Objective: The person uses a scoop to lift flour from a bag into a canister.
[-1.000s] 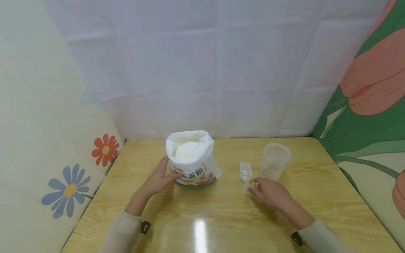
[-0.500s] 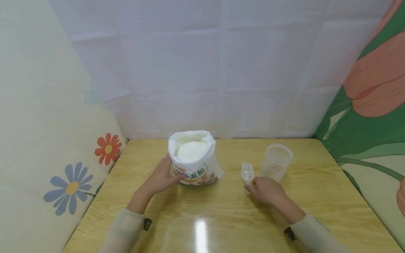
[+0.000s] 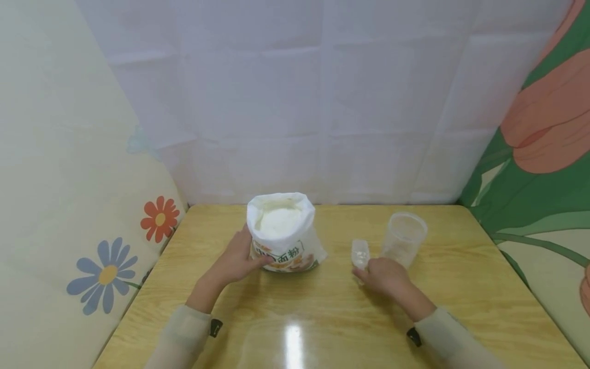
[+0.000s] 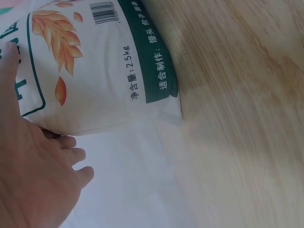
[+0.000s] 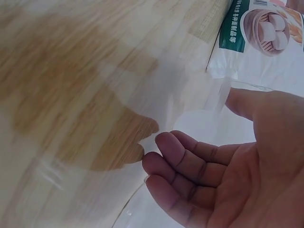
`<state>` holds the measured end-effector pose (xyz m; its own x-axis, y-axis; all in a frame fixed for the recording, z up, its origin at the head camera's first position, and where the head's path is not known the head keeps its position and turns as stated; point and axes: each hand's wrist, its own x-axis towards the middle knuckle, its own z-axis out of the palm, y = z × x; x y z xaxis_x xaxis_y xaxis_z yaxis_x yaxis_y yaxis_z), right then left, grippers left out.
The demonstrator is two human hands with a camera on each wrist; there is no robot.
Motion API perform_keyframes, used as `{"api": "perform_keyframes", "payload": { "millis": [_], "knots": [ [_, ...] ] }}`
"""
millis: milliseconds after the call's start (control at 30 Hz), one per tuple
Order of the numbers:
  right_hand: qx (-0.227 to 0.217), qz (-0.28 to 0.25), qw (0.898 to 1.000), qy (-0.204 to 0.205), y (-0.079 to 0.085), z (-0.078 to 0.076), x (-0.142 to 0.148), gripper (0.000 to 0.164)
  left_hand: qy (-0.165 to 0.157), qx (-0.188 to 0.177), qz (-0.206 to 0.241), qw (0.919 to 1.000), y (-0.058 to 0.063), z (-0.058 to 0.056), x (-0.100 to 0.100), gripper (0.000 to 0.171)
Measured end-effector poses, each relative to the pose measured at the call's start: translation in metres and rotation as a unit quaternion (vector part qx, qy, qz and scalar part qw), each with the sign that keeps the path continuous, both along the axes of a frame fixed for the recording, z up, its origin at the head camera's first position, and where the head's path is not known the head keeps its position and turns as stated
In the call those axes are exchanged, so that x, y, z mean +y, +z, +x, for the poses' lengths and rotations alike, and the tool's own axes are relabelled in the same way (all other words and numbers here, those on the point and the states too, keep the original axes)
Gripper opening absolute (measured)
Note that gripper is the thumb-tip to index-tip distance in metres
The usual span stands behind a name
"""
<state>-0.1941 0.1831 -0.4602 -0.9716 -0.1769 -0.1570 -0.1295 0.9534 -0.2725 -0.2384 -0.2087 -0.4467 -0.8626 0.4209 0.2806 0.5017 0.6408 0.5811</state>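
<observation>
In the head view my left hand holds the near left side of an upright bag of flour, thumb across the printed front. Its top is rolled wide, with white flour inside. The left wrist view shows the printed side of the flour bag, with the fingertips partly hidden behind it. Toward the right, my right hand grips the handle of a clear plastic scoop low over the table. In the right wrist view the thumb meets a translucent edge of the scoop, opposite curled fingers.
A clear plastic jar without a lid stands just beyond my right hand. The wooden table ends at a white curtain behind, with flower-printed cloths at both sides.
My right hand has moved left onto the scoop's handle, and its fingers have closed in around it. The left hand keeps its place on the flour bag.
</observation>
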Motion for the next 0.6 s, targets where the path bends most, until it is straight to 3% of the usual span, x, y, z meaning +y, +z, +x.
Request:
{"api": "perform_keyframes", "payload": {
  "millis": [600],
  "knots": [
    [0.002, 0.004, 1.0, -0.002, 0.0007, -0.0008, 0.0011, 0.035, 0.018, -0.033, -0.013, 0.9992, 0.0029, 0.0068, 0.0012, 0.116]
  ]
}}
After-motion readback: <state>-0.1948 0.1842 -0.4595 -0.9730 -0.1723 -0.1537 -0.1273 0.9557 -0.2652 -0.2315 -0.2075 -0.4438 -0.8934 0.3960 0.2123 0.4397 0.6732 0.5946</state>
